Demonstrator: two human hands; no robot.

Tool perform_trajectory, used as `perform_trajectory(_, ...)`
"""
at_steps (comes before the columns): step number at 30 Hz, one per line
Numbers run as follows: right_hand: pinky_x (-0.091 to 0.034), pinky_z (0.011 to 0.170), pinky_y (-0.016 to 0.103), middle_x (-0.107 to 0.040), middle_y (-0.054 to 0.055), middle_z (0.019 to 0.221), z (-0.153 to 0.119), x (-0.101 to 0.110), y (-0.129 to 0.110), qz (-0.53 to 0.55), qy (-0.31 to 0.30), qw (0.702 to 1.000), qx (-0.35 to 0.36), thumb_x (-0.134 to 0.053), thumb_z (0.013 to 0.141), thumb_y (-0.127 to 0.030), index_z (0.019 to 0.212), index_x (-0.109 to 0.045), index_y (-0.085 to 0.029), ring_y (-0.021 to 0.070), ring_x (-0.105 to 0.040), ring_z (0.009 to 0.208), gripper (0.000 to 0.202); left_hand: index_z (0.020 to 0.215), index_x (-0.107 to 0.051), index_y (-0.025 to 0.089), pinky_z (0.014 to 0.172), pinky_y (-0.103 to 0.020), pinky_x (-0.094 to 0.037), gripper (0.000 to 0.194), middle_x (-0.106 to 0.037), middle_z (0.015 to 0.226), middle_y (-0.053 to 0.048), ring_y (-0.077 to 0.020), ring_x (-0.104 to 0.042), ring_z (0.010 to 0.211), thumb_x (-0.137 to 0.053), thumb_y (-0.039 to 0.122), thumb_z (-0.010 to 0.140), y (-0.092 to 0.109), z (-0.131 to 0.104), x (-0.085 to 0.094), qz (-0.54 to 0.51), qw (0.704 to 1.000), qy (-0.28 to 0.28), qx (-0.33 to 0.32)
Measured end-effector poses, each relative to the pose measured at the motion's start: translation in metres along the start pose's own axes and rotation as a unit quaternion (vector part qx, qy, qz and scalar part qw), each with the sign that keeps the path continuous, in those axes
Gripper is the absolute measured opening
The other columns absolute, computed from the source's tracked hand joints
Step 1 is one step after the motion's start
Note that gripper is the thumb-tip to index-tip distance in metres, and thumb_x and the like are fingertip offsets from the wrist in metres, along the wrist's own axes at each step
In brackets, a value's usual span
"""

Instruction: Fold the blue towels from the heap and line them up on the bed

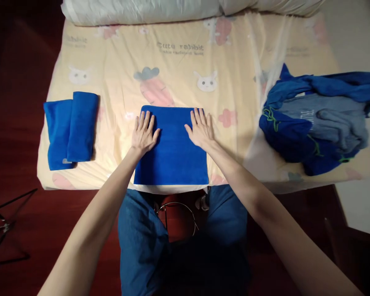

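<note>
A blue cloth [175, 152] lies flat as a near-square on the patterned bed sheet [179, 86], close to the bed's front edge. On its upper left side rests my left hand [144, 133], palm down with the fingers spread. My right hand [200, 128] lies flat on the upper right side, its fingers also apart. Neither hand grips anything. Two folded blue cloths [83, 127] overlap at the left of the bed.
At the right of the bed is a crumpled pile of blue and grey clothes [336, 123]. A rolled white quilt [142, 10] runs along the far edge. Black metal legs [4, 226] stand on the dark red floor at the left.
</note>
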State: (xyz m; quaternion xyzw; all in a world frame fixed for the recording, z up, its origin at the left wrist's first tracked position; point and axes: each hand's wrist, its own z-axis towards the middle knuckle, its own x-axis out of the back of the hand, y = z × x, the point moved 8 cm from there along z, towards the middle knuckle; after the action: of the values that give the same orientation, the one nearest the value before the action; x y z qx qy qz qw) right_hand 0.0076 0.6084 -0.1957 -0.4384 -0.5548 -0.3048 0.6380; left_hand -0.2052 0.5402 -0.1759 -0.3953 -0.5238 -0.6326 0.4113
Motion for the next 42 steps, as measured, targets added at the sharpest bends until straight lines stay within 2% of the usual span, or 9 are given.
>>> perform_trajectory(6,-0.001,0.126,0.058,-0.011,0.009,0.169,-0.063,-0.008,-0.022,0.023,-0.004,1.000,0.020,-0.022,0.105,-0.048,0.163,-0.007,-0.014,0.0265,-0.004,0.157,0.069,0.159,-0.025,0.013,0.127,-0.052,-0.007,0.068,-0.018,0.167,-0.011,-0.0278,-0.011,0.156,-0.028,0.048,0.101,0.009,-0.049,-0.012,-0.025,0.999,-0.030,-0.020)
perform_trajectory(10,-0.001,0.126,0.057,-0.012,0.009,0.169,-0.061,-0.011,-0.018,0.030,-0.002,1.000,0.005,-0.024,0.105,-0.048,0.162,-0.009,-0.013,0.0254,-0.005,0.157,0.068,0.158,-0.025,0.011,0.127,-0.053,-0.007,0.068,-0.018,0.167,-0.012,-0.0283,-0.010,0.156,-0.029,0.047,0.101,0.009,-0.049,-0.012,-0.031,0.999,-0.021,-0.009)
perform_trajectory(13,-0.003,0.125,0.059,-0.015,0.011,0.168,-0.065,-0.003,-0.026,0.036,-0.009,0.999,0.002,-0.024,0.105,-0.047,0.162,-0.014,-0.012,0.0267,-0.009,0.156,0.067,0.157,-0.028,0.009,0.126,-0.054,-0.009,0.067,-0.018,0.167,-0.015,-0.0286,-0.009,0.156,-0.028,0.047,0.102,0.023,-0.059,-0.005,-0.019,0.999,-0.029,-0.018)
perform_trajectory(18,-0.006,0.126,0.056,-0.014,0.010,0.168,-0.139,0.005,-0.051,0.054,0.011,0.998,0.032,-0.029,0.105,-0.044,0.162,-0.016,-0.015,0.0253,-0.009,0.156,0.065,0.159,-0.025,0.016,0.127,-0.052,-0.011,0.062,-0.015,0.168,-0.010,-0.0254,-0.008,0.156,-0.029,0.042,0.104,0.054,-0.132,0.003,-0.001,0.997,-0.049,-0.067)
perform_trajectory(21,-0.009,0.127,0.052,-0.018,0.010,0.167,-0.183,-0.001,-0.049,0.064,0.019,0.997,0.026,-0.033,0.105,-0.042,0.161,-0.019,-0.015,0.0242,-0.014,0.156,0.064,0.160,-0.023,0.016,0.126,-0.053,-0.013,0.061,-0.016,0.168,-0.011,-0.0260,-0.011,0.156,-0.031,0.040,0.104,0.049,-0.179,0.006,0.003,0.999,-0.030,-0.030)
perform_trajectory(26,-0.020,0.126,0.053,-0.028,0.010,0.165,-0.212,0.008,-0.038,0.118,0.052,0.990,0.047,-0.043,0.102,-0.043,0.157,-0.033,-0.018,0.0253,-0.022,0.154,0.061,0.157,-0.029,0.016,0.124,-0.055,-0.025,0.062,-0.020,0.167,-0.013,-0.0295,-0.015,0.155,-0.039,0.042,0.101,0.030,-0.222,0.015,-0.024,0.999,-0.008,0.019)
perform_trajectory(30,-0.030,0.122,0.054,-0.042,0.010,0.158,-0.246,0.017,-0.033,0.165,0.116,0.977,0.068,-0.052,0.097,-0.035,0.147,-0.050,-0.020,0.0274,-0.035,0.148,0.052,0.147,-0.045,0.016,0.120,-0.049,-0.036,0.050,-0.040,0.158,-0.015,-0.0274,-0.037,0.147,-0.042,0.030,0.099,0.019,-0.239,0.026,-0.057,0.996,0.037,0.050)
perform_trajectory(34,-0.036,0.119,0.054,-0.056,0.011,0.146,-0.272,0.011,-0.025,0.198,0.190,0.961,0.030,-0.046,0.097,-0.023,0.140,-0.059,-0.020,0.0270,-0.050,0.138,0.045,0.136,-0.056,0.016,0.116,-0.049,-0.040,0.044,-0.053,0.147,-0.015,-0.0281,-0.047,0.138,-0.042,0.018,0.094,0.017,-0.243,0.029,-0.029,0.994,0.073,0.071)
perform_trajectory(42,-0.046,0.108,0.057,-0.068,0.009,0.132,-0.264,0.016,-0.026,0.199,0.250,0.947,-0.020,-0.046,0.092,-0.014,0.121,-0.074,-0.024,0.0297,-0.063,0.121,0.041,0.131,-0.062,0.019,0.107,-0.049,-0.049,0.044,-0.062,0.136,-0.013,-0.0286,-0.057,0.124,-0.038,0.014,0.094,0.024,-0.243,0.038,0.012,0.996,0.090,0.021)
